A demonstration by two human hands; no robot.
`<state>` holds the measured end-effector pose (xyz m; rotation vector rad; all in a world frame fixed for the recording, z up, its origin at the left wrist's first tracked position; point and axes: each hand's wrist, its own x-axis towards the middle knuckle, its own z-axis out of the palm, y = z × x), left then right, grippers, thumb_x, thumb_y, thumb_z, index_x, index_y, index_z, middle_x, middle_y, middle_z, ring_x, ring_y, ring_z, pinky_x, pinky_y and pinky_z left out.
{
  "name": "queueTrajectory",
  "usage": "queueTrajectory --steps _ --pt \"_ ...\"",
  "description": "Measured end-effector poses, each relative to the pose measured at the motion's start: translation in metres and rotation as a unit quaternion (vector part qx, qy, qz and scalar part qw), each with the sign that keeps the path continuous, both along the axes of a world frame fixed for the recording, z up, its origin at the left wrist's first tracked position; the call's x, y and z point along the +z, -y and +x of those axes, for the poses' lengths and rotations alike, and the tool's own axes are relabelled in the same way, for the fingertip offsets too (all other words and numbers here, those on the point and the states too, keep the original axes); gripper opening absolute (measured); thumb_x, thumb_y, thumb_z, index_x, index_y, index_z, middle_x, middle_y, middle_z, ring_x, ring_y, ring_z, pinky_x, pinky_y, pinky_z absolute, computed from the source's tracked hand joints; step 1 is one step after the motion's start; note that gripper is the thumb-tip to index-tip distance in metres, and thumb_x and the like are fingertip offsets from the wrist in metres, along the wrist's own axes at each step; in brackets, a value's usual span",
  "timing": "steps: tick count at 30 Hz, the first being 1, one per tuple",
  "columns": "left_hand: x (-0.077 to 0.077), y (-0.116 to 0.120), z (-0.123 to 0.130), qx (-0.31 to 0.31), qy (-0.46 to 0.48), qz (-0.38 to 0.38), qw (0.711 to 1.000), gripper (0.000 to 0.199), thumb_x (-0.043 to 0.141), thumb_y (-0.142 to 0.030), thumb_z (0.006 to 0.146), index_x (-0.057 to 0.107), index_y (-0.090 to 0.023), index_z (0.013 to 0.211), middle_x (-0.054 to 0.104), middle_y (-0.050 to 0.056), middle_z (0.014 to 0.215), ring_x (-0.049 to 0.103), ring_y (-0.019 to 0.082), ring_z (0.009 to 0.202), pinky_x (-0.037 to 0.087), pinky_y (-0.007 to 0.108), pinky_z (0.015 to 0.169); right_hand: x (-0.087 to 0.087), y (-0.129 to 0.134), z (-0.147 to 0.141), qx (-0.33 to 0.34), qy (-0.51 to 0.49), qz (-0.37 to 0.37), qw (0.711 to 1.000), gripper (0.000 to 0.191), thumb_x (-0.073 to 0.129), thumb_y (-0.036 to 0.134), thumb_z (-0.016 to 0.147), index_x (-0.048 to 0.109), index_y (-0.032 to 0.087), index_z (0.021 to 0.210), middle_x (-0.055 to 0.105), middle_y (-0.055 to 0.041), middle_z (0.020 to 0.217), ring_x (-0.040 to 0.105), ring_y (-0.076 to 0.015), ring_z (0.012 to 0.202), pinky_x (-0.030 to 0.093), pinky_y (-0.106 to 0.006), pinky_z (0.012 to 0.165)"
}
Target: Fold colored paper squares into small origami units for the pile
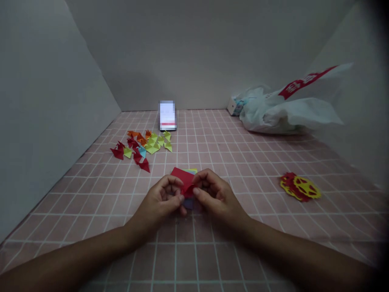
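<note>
Here, a red origami sheet [182, 176], its near edge curled, is pinched by the left hand [162, 198] and right hand [216, 194] over a coloured paper stack [189, 204]. Beyond, leftward, lie folded-paper cranes [152, 145]; farther right, a plastic bag [275, 119] bears a red band [308, 81] with white characters [292, 86] too blurred to read.

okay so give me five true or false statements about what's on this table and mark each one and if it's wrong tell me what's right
1. The left hand and the right hand both hold the red paper. True.
2. The white plastic bag lies farther back than the red and yellow cutouts. True.
3. The cutouts lie to the left of both hands. False: they lie to the right.
4. The lit screen is farther back than the folded paper pieces. True.
5. All the folded paper pieces are blue. False: most are red, orange or yellow-green.
</note>
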<state>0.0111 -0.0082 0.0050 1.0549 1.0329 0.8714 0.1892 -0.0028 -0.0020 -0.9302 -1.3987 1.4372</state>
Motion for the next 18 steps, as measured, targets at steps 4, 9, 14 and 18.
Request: queueTrajectory --steps 4,9,14,18 --pt "-0.0013 0.0012 -0.0013 0.025 0.062 -0.030 0.997 0.027 0.072 -0.025 0.080 0.054 -0.019 0.099 0.061 -0.005 0.075 0.062 0.009 0.058 0.052 0.025 0.064 -0.0018 0.0014 0.0000 0.031 -0.044 -0.016 0.998 0.015 0.058 0.024 0.089 0.055 0.022 0.104 0.062 -0.0017 0.088 0.055 -0.0118 0.067 0.040 -0.024 0.056" --pt "-0.0040 0.0045 -0.0001 0.005 0.098 -0.051 0.994 0.024 0.070 -0.023 0.082 0.057 -0.019 0.102 0.064 -0.003 0.075 0.064 0.011 0.058 0.051 0.026 0.064 -0.0078 -0.0012 -0.0022 0.050 -0.049 -0.065 0.995 0.021 0.061 0.025 0.088 0.054 0.021 0.107 0.060 0.0012 0.079 0.054 -0.0101 0.057 0.040 -0.024 0.052" --pt "-0.0063 0.0042 -0.0004 -0.016 0.081 -0.052 0.995 0.023 0.070 -0.021 0.082 0.057 -0.019 0.100 0.065 -0.003 0.075 0.063 0.010 0.057 0.049 0.024 0.062 -0.0078 -0.0033 -0.0024 0.057 -0.058 -0.092 0.992 0.020 0.064 0.028 0.085 0.056 0.020 0.101 0.059 0.0026 0.074 0.051 -0.0087 0.052 0.039 -0.023 0.049" --pt "-0.0068 0.0033 -0.0015 -0.033 0.064 -0.045 0.996 0.019 0.068 -0.024 0.085 0.057 -0.019 0.099 0.066 -0.003 0.074 0.062 0.009 0.056 0.047 0.022 0.060 -0.0039 -0.0024 -0.0033 0.061 -0.052 -0.095 0.992 0.016 0.066 0.027 0.084 0.058 0.019 0.096 0.059 0.0027 0.072 0.051 -0.0091 0.055 0.039 -0.023 0.050"
